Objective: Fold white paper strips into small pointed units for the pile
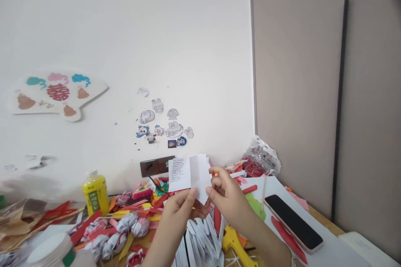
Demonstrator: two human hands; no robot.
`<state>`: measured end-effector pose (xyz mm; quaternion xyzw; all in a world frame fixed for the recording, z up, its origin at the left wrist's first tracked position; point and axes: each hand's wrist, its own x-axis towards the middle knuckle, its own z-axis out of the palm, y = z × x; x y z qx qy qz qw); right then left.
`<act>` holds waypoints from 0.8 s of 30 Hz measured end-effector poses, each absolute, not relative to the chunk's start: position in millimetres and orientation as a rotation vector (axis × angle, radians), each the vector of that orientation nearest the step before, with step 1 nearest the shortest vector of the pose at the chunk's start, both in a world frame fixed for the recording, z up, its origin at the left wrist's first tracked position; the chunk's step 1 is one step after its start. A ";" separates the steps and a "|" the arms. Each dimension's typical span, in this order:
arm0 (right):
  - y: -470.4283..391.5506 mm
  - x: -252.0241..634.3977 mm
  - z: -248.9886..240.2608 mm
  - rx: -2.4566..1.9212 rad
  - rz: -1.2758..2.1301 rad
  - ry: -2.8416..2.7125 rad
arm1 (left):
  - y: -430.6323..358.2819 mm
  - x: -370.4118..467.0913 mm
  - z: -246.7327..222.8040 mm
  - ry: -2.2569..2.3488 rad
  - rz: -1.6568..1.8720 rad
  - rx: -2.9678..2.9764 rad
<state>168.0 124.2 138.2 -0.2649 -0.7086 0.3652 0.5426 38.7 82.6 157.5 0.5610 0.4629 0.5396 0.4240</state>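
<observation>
A folded white paper [180, 174] with printed lines on its left part is held up above the cluttered table. My left hand [180, 208] pinches its lower edge, the thumb in front and the other fingers partly hidden behind. At the paper's right edge, my right hand [224, 190] grips it between thumb and fingers. Below my hands lies a bundle of narrow white paper strips [200, 244]. A yellow tool, perhaps a glue gun [236, 246], rests just right of the strips, beneath my right forearm.
A yellow bottle [95, 194] and a white-lidded jar [52, 250] stand at left. Crumpled paper flowers [112, 244] and coloured scraps cover the table. A phone [293, 223] lies on a white sheet at right. Stickers [173, 129] dot the wall behind a dark power strip [156, 167].
</observation>
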 end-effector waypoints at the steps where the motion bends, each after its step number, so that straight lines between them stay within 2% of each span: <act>1: 124.9 168.4 138.4 -0.629 0.873 -1.689 | 83.1 38.6 157.9 1.169 1.341 1.399; 6: 124.7 172.8 141.1 -0.655 0.908 -1.733 | 85.9 35.3 159.3 1.286 1.318 1.473; 11: 116.0 177.9 143.8 -0.603 1.053 -1.934 | 86.0 26.8 158.3 1.251 1.470 1.460; 13: 114.1 177.8 145.0 -0.627 0.969 -1.968 | 87.2 25.7 157.0 1.273 1.483 1.479; 18: 118.5 175.8 147.0 -0.756 0.518 -1.880 | 91.1 30.5 154.7 1.261 1.324 1.628; 24: 120.0 175.0 146.0 -0.740 0.392 -1.937 | 89.5 32.6 153.6 1.274 1.445 1.627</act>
